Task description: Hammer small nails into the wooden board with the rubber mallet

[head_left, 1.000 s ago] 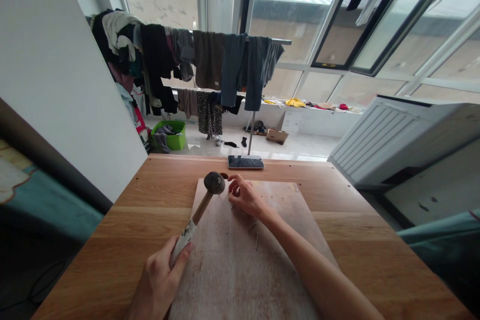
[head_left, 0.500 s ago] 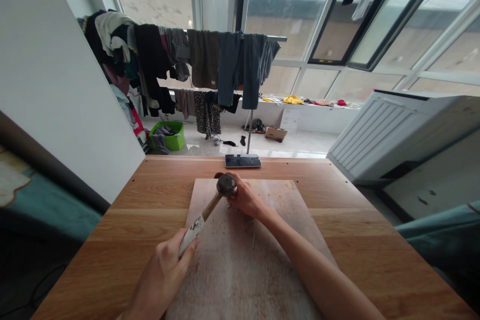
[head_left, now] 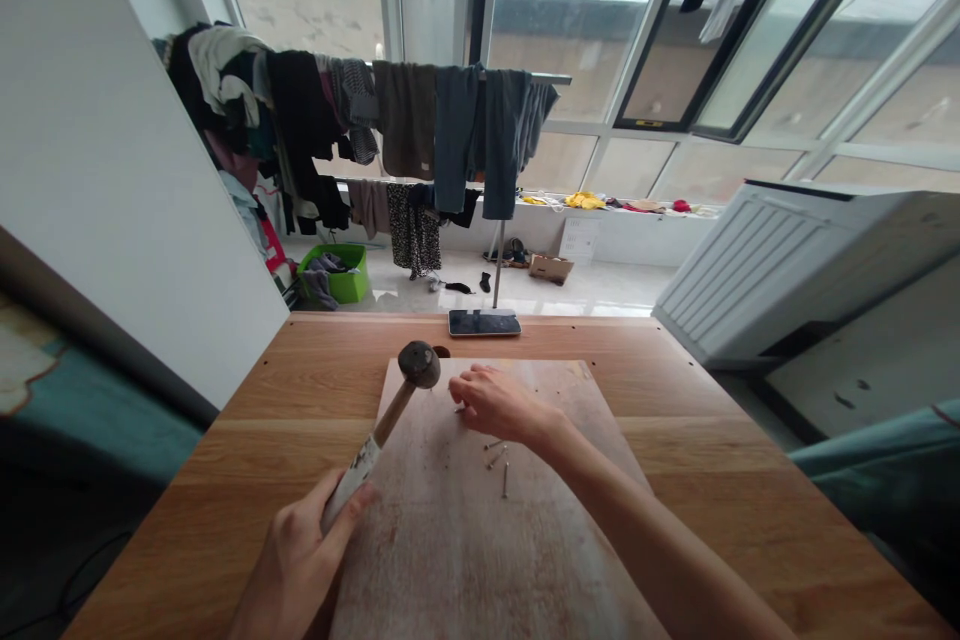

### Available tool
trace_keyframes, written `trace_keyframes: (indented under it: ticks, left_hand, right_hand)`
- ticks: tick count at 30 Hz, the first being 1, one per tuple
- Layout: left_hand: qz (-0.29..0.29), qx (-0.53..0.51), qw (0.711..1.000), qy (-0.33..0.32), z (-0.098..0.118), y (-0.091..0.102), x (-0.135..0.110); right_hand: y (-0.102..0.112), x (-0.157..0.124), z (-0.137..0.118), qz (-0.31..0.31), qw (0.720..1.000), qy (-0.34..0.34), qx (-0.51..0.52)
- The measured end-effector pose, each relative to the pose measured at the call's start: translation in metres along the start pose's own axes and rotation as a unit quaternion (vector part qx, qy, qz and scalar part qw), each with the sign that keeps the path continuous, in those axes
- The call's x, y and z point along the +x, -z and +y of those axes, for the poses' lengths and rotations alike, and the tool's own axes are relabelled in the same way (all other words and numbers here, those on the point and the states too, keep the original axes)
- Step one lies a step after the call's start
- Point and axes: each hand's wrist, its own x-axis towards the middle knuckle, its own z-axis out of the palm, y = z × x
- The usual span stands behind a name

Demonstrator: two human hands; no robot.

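Observation:
My left hand [head_left: 304, 540] is wrapped round the pale, worn handle of a hammer [head_left: 418, 365]. Its dark, rounded head is raised over the far left part of a scuffed wooden board [head_left: 420, 540]. Near the middle of that board my right hand [head_left: 499, 405] is closed, with fingers bent and pointing down. The end of a small nail [head_left: 459, 410] shows at its fingertips, but I cannot make out whether they pinch it. Several loose nails [head_left: 505, 480] lie below the right wrist. Partly hidden behind the hammer head is a dark brown round object [head_left: 442, 352].
A phone [head_left: 484, 322] lies at the far edge of the wooden table [head_left: 720, 490]. Beyond it stand a drying rack with hanging clothes [head_left: 405, 120], a green basket [head_left: 349, 275] and a cardboard box [head_left: 551, 267]. A white panel [head_left: 150, 140] rises on the left.
The hammer and my left hand have moved left and toward me. My right hand has drawn back to the right from beside the hammer head, uncovering nails on the board.

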Motion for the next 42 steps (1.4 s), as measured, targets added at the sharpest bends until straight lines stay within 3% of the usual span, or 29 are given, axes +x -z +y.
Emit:
trace_keyframes:
  ticks: [4,10,18,26,42]
  left_hand:
    - [-0.002,-0.001,1.0,0.0,-0.003,-0.001,-0.001]
    - [-0.009,-0.012,1.0,-0.009,-0.004,-0.003,-0.001]
    - [-0.009,-0.016,1.0,-0.009,-0.001,-0.002,-0.003]
    - [-0.027,-0.011,1.0,-0.002,0.001,0.0,0.0]
    - [-0.052,-0.022,0.998,-0.024,0.012,0.0,0.013]
  right_hand:
    - [0.005,0.004,0.011,-0.014,0.999,-0.031,-0.003]
    - [0.0,0.002,0.027,0.028,0.997,-0.055,0.037]
    - [0.002,0.0,0.018,0.051,0.998,-0.037,0.025]
    - [0.004,0.007,0.014,0.019,0.999,-0.048,-0.011]
    - [0.0,0.001,0.022,0.083,0.996,-0.022,0.038]
